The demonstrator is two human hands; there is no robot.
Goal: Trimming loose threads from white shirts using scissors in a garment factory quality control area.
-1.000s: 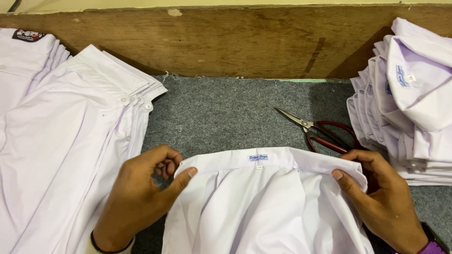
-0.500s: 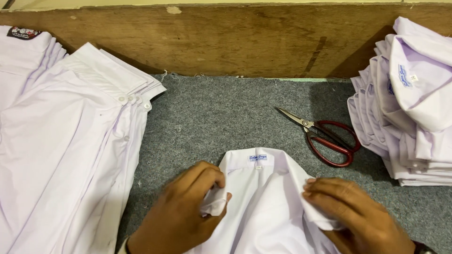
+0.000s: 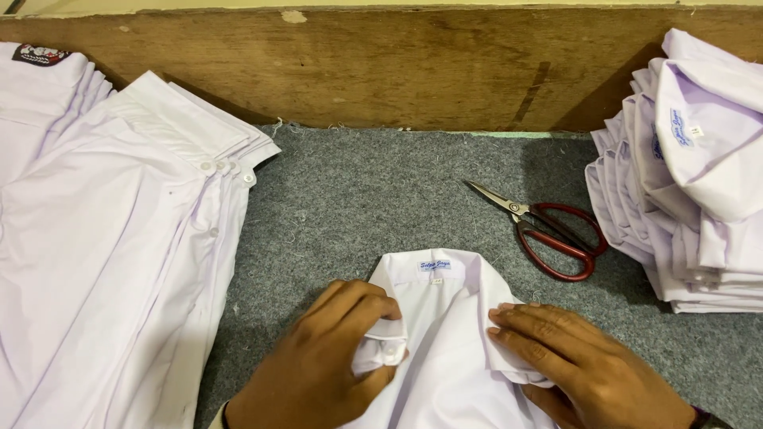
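Observation:
A white collared shirt (image 3: 445, 334) lies on the grey felt surface (image 3: 381, 199) at the bottom centre, its collar with a small blue-lettered label pointing away from me. My left hand (image 3: 322, 365) pinches the left collar point and front edge near a button. On the other side, my right hand (image 3: 584, 369) presses flat on the right collar and front panel. Both shirt fronts are drawn together toward the middle.
Red-handled scissors (image 3: 548, 230) lie on the felt just right of the shirt. A stack of folded white shirts (image 3: 691, 175) stands at the right edge. Several unfolded white shirts (image 3: 111, 238) are layered on the left. A wooden board (image 3: 381, 71) backs the work surface.
The collar was spread wide between my hands; both hands have moved inward and down, bringing the two shirt fronts together at the middle.

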